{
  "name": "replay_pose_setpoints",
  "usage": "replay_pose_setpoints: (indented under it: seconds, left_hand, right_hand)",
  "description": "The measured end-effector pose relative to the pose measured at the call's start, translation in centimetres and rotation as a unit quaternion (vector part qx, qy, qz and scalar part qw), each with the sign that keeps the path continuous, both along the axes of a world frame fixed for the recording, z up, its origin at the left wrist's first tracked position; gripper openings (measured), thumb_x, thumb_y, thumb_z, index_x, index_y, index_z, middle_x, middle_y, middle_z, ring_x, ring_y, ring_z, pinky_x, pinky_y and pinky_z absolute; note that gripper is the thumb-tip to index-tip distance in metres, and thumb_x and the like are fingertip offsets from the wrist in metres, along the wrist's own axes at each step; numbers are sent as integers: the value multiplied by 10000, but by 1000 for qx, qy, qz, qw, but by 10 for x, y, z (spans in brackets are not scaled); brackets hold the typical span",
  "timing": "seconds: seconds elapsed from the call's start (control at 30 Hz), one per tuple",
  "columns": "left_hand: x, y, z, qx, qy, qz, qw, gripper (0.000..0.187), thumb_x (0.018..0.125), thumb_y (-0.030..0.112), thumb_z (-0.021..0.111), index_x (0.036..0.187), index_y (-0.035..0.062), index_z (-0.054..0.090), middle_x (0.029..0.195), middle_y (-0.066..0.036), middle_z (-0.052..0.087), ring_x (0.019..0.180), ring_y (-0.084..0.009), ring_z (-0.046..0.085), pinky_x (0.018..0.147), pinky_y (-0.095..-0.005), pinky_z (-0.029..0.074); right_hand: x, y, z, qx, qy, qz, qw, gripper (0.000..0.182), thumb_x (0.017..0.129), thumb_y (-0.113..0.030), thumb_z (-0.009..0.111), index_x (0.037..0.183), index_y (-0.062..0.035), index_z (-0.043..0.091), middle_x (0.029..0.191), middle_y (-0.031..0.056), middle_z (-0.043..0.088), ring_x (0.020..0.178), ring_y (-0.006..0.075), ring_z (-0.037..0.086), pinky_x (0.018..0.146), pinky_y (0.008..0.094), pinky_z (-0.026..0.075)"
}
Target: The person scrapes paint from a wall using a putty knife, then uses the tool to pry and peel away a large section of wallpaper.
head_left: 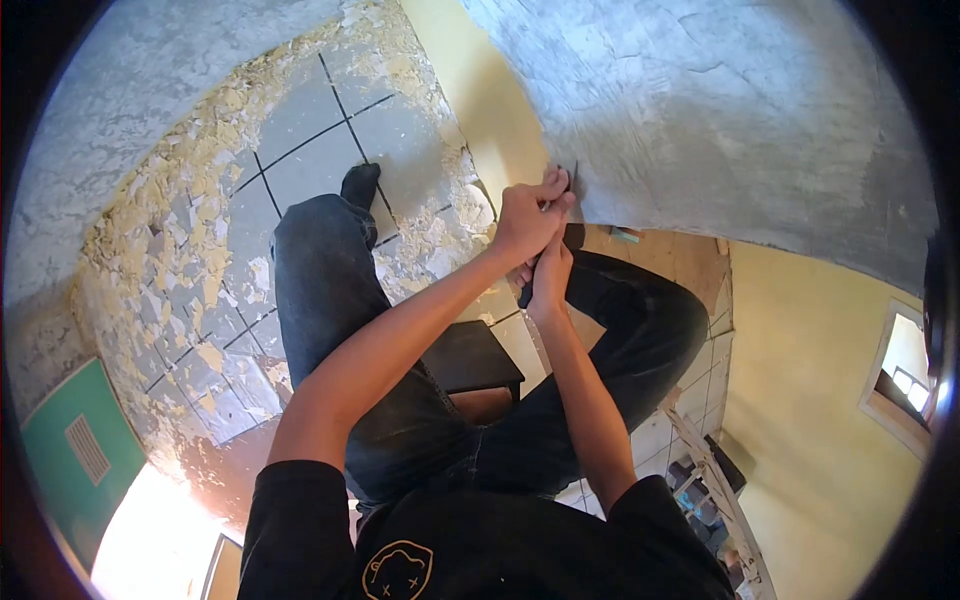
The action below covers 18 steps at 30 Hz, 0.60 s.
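One big grey wall (740,140) looms over the upper right, and its lower-left border is where the action is! Across the left, floor tiles (310,165) lie strewn with pale flakes (200,270); dark trouser legs (325,280) are bent wide, a black box-like piece (475,360) between them. Up go the arms: left arm (390,350) on a long slant, right arm (590,390) steeper, wrists drawn close. And the hands, just above centre: left hand (535,218) on top, right hand (548,278) just beneath, both curled shut around, it seems, one slim dark tool (571,181), its tip at the wall's border, contact too small to call. Looks like a two-handed working stroke; another would call for firm grip, steady angle.
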<state>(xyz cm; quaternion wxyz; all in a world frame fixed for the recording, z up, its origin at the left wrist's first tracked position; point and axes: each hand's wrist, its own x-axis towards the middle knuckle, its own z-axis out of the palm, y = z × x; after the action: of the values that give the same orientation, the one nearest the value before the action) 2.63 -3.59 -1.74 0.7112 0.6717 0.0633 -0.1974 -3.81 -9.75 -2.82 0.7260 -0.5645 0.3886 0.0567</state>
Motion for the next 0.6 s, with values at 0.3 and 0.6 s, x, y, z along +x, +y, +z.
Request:
replay_pose_setpoints:
  seconds: [0.3,0.6]
  left_hand:
    - [-3,0,17,-10,28,17,999,330,831,125,665,1135,1,623,1132,-200,632,969,-180,666,771,-306,505]
    - [-6,-5,-6,5,-59,32,998,318,855,134,658,1156,36,630,1004,-189,689,759,-170,675,729,-301,525]
  right_hand:
    - [-2,0,-10,-2,-36,9,999,566,949,-603,365,694,-100,414,512,-13,380,376,99,364,354,269,296]
    - [-7,1,-13,52,-25,-10,998,524,965,-564,374,724,-101,426,521,-16,364,388,109,356,370,277,288]
